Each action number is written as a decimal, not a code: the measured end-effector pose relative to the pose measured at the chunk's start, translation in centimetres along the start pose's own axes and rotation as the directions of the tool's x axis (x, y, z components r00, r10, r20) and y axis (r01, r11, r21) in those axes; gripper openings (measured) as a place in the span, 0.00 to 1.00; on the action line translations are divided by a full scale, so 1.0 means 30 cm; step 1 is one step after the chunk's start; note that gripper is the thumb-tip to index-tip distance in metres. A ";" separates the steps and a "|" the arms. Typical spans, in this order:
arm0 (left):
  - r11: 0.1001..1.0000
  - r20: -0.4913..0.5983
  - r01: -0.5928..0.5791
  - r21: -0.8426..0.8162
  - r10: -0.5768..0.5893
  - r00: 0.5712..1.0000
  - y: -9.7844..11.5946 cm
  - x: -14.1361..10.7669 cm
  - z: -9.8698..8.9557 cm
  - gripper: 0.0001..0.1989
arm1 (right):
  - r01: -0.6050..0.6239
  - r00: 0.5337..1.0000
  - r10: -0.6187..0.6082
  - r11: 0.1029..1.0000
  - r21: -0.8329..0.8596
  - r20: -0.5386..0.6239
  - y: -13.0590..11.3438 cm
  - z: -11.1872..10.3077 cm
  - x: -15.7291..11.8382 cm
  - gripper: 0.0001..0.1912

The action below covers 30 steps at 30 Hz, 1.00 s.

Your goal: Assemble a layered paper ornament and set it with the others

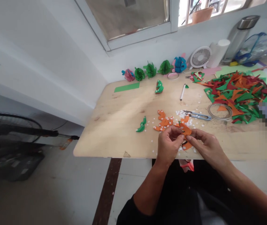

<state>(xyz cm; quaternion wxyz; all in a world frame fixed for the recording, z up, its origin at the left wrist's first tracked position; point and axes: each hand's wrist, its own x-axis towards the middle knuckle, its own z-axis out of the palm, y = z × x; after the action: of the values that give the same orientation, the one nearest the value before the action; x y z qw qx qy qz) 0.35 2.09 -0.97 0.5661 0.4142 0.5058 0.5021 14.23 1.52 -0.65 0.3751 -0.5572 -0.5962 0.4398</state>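
Note:
Near the front edge of the wooden table (pixel 114 137), both hands pinch an orange paper piece (pixel 185 128) with a bit of green at its top. My left hand (pixel 169 143) holds its left side with closed fingers. My right hand (pixel 205 143) grips it from the right between thumb and fingers. Several orange wavy pieces (pixel 162 120) lie just beyond my left hand, among small white paper squares (pixel 180 113). Blue-handled snips (pixel 200 116) rest beyond my right hand. A green wavy piece (pixel 141 124) lies to the left.
A heap of red, orange and green paper scraps (pixel 241 90) covers the right, beside a tape roll (pixel 220 111). Folded paper figures (pixel 151 69), a small white fan (pixel 200 57) and a bottle (pixel 240 37) stand along the wall. A pen (pixel 182 92) lies mid-table.

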 end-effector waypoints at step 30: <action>0.964 0.281 0.024 -0.264 0.053 0.958 0.040 0.046 -0.072 0.12 | -0.233 0.950 0.149 0.923 0.306 0.273 -0.009 0.012 -0.025 0.17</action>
<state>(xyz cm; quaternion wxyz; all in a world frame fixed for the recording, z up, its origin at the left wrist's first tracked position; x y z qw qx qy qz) -1.99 3.55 -0.32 0.6798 0.4067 0.3440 0.5041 13.88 0.74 -0.49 0.3427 -0.4827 -0.4971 0.6344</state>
